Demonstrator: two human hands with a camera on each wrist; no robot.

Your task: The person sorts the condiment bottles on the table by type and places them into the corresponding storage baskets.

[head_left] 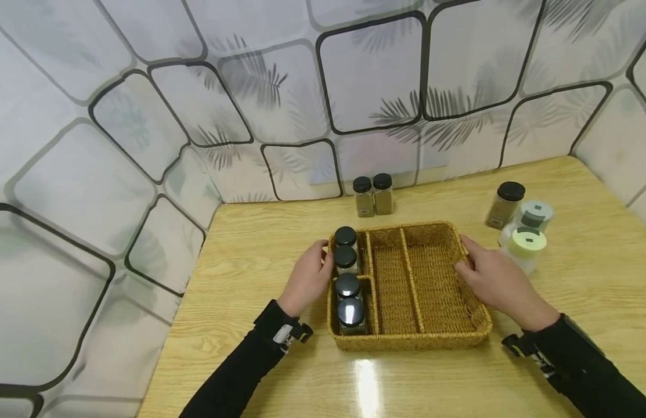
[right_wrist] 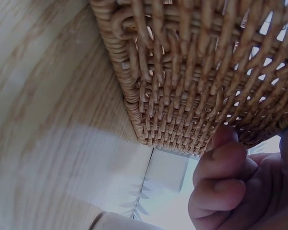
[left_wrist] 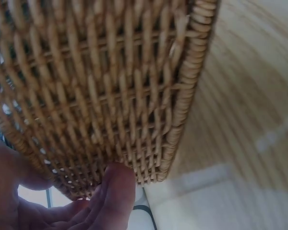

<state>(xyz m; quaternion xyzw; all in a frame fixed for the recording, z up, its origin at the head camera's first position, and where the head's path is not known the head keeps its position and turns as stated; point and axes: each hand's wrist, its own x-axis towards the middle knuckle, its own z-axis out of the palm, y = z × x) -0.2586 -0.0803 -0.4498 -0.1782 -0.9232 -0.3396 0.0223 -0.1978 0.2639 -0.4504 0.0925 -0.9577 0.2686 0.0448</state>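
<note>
A woven wicker basket point(head_left: 411, 342) with dividers stands on the wooden table. Several black-lidded spice jars point(head_left: 351, 313) fill its left compartments in a column; the middle and right compartments hold nothing. At the basket's left side, my left hand point(head_left: 306, 280) grips the rim near the back corner, and in the left wrist view its fingers point(left_wrist: 117, 194) press the outer wicker wall point(left_wrist: 110, 96). My right hand point(head_left: 497, 283) holds the right side, thumb over the rim. Its curled fingers point(right_wrist: 221, 163) touch the outer wall point(right_wrist: 182, 81) in the right wrist view.
Two black-lidded spice jars point(head_left: 383, 197) stand behind the basket by the patterned fabric wall point(head_left: 375, 75). To the right are another spice jar point(head_left: 502, 208), a white bottle with a pale blue lid point(head_left: 534, 216) and one with a yellow-green lid point(head_left: 526, 247), close to my right hand.
</note>
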